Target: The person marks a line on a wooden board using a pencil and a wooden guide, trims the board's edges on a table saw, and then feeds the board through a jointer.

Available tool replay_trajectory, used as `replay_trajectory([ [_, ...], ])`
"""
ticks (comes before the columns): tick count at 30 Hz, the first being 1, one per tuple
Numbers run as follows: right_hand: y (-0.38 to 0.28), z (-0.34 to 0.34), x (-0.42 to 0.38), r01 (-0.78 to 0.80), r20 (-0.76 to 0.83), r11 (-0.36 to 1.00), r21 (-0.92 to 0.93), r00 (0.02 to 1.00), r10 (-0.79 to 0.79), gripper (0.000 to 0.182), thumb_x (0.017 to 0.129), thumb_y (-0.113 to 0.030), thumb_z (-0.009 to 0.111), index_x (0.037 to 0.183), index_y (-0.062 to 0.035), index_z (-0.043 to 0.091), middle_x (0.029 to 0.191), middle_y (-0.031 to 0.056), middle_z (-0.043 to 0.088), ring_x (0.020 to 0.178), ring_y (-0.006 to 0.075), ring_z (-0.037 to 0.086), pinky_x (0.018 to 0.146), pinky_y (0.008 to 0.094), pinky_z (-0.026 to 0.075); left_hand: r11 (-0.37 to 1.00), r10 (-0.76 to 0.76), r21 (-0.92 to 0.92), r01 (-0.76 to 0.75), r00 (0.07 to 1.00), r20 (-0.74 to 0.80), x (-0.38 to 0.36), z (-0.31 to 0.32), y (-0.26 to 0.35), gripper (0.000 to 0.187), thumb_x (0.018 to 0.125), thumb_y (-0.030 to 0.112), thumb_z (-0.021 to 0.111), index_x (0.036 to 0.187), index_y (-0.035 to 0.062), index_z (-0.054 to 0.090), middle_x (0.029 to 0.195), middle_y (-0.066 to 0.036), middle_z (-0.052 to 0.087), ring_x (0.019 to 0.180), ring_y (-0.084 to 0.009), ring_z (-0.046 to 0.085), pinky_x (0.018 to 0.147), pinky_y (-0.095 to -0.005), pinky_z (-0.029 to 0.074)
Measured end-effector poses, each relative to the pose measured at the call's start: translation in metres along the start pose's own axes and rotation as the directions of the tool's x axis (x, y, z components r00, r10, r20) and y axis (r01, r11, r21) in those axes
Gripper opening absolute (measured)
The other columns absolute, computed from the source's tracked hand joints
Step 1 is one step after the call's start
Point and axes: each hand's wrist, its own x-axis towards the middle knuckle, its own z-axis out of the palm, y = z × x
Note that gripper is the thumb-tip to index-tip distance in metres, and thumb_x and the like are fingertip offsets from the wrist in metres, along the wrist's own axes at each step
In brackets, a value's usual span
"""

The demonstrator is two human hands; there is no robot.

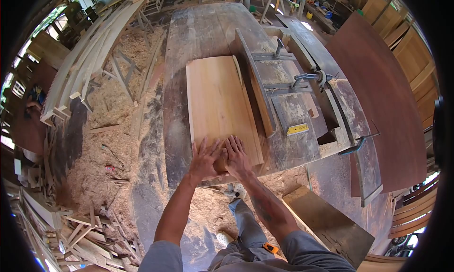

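Note:
A pale, wide wooden board (220, 99) lies flat on the dark workbench (196, 28). Near its close end, my left hand (205, 159) rests on the wood with fingers spread. Beside it my right hand (237, 159) lies on the same board, fingers stretched forward, the two hands almost meeting at the thumbs. A small brownish patch shows between the palms; I cannot make out what it is. A long narrow plank (255, 85) stands on edge just right of the board. Farther right is a yellow-handled square (297, 129).
Bar clamps (309, 77) cross the bench's right side by an open recess. Long planks (101, 50) rest on trestles at left. Sawdust (111, 144) covers the floor. Offcuts (85, 241) pile up at lower left. A large brown sheet (378, 102) leans at right; another board (331, 224) lies below.

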Motion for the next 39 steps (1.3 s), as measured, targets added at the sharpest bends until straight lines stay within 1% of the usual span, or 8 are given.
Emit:
replay_trajectory([
  [5,0.001,0.0,0.003,0.006,0.006,1.0,-0.024,1.0,-0.006,0.045,0.1,-0.027,0.041,0.131,0.005,0.052,0.142,0.0239,0.045,0.136,0.0385,0.038,0.116,0.0457,0.027,0.999,-0.009,-0.039,0.008,1.0,-0.015,0.003,0.0,-0.001,0.124,0.053,0.079,0.072,0.153,0.02,0.029,0.158,-0.003,0.027,0.145,-0.0427,0.016,0.109,-0.0746,0.006],
  [14,0.001,0.002,0.006,-0.002,-0.004,1.0,-0.01,1.0,0.002,0.045,0.1,-0.027,0.042,0.131,0.0052,0.052,0.142,0.0242,0.045,0.136,0.0385,0.038,0.116,0.0457,0.027,1.0,-0.003,-0.012,0.002,1.0,-0.007,0.006,0.002,-0.005,0.125,0.053,0.078,0.073,0.153,0.0186,0.028,0.159,-0.004,0.026,0.145,-0.044,0.015,0.108,-0.0745,0.006],
  [21,0.003,0.007,0.009,0.003,-0.023,1.0,-0.01,1.0,-0.003,0.045,0.1,-0.026,0.043,0.131,0.005,0.052,0.142,0.0237,0.045,0.136,0.0383,0.038,0.116,0.0457,0.028,0.999,0.007,-0.036,-0.007,1.0,-0.012,0.009,-0.002,-0.007,0.124,0.054,0.078,0.072,0.153,0.0186,0.028,0.159,-0.004,0.026,0.145,-0.044,0.015,0.109,-0.0742,0.006],
  [27,0.003,0.007,0.014,-0.009,-0.014,1.0,0.01,1.0,0.009,0.047,0.099,-0.026,0.041,0.131,0.0056,0.052,0.142,0.0251,0.045,0.137,0.0381,0.038,0.116,0.0457,0.027,1.0,0.002,0.008,-0.002,1.0,0.012,0.013,-0.004,-0.008,0.124,0.054,0.08,0.071,0.153,0.0188,0.027,0.159,-0.003,0.026,0.145,-0.0429,0.015,0.11,-0.074,0.004],
  [29,0.003,0.008,0.015,-0.004,-0.022,1.0,-0.007,1.0,0.004,0.045,0.099,-0.026,0.042,0.13,0.0051,0.053,0.142,0.0241,0.046,0.136,0.038,0.039,0.116,0.0454,0.027,0.999,-0.014,-0.03,0.014,1.0,0.004,0.014,0.0,-0.011,0.125,0.054,0.079,0.071,0.153,0.0182,0.027,0.158,-0.004,0.026,0.146,-0.0425,0.015,0.11,-0.0735,0.003],
  [33,0.003,0.008,0.017,0.001,-0.042,1.0,-0.014,0.999,-0.001,0.044,0.099,-0.025,0.043,0.13,0.0049,0.054,0.141,0.0234,0.047,0.135,0.038,0.04,0.115,0.0451,0.029,0.999,-0.011,-0.03,0.011,1.0,0.002,0.015,-0.002,-0.012,0.125,0.054,0.079,0.072,0.153,0.0179,0.026,0.158,-0.004,0.027,0.146,-0.0423,0.014,0.11,-0.073,0.002],
  [39,0.004,0.009,0.022,0.005,-0.055,1.0,-0.009,0.998,-0.005,0.043,0.099,-0.024,0.044,0.128,0.0049,0.055,0.14,0.0237,0.048,0.134,0.0384,0.041,0.115,0.0454,0.029,0.999,-0.02,-0.026,0.02,1.0,0.016,0.018,-0.004,-0.013,0.123,0.054,0.078,0.073,0.152,0.0183,0.029,0.159,-0.004,0.026,0.146,-0.0421,0.013,0.111,-0.0723,0.002],
])
